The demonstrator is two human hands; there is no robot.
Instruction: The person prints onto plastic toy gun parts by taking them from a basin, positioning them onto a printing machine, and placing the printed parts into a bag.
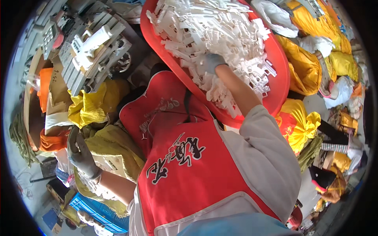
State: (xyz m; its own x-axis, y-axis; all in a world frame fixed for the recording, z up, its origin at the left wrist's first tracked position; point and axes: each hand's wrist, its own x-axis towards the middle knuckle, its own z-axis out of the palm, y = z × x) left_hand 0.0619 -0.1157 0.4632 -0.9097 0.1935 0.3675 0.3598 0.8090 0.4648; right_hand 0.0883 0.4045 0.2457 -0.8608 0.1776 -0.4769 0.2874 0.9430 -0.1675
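A: White plastic parts [220,35] fill the red tub [155,43] at the top of the view. Where are the fingers?

B: Right hand [212,63], in a grey glove, is pushed into the heap. Its fingertips are buried among the parts, so whether they are spread or pinching cannot be told.

A: Left hand?

B: Left hand [80,153], also grey-gloved, is held out low on the left side, well apart from the tub. Fingers are extended and lie close together; a small pale piece seems to rest against the palm, but it is too blurred to confirm.

A: Surroundings?

B: A red apron [185,165] over grey sleeves fills the centre. Yellow sacks [307,67] lie right of the tub, a yellow bag [92,104] left of the apron. A blue crate [98,210] sits below the left hand. A grey slatted rack [88,49] stands upper left.
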